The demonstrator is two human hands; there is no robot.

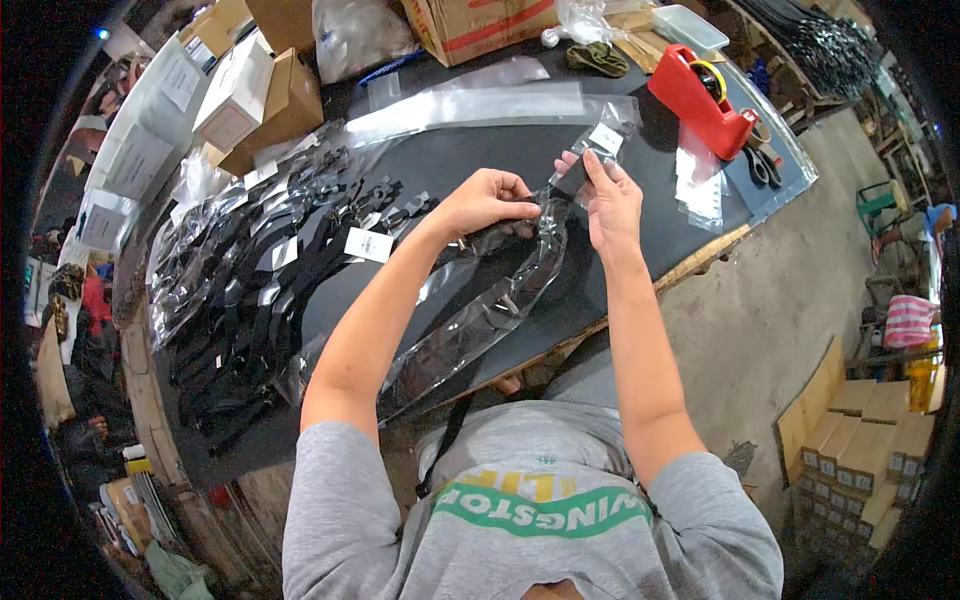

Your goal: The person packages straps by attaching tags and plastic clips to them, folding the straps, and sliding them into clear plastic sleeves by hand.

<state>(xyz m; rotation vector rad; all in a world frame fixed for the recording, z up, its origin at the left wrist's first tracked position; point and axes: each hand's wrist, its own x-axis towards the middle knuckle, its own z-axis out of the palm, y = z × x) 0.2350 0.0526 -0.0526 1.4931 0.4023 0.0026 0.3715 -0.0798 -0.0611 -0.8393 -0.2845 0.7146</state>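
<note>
Grey T-shirt filling the bottom of my feed, short sleeves both sides, and there's a green band across it, white capitals upside down to me, yellow letters just beyond!

Head-worn view — forward, downward, close over table

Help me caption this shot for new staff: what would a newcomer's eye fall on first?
Probably the bright red tape dispenser near the far right corner of the table, vivid against the dark top. Next would come the left hand and right hand at the centre, holding a long clear plastic bag. The heap of black straps, dotted with white labels, spreads over the table's left side.
</note>
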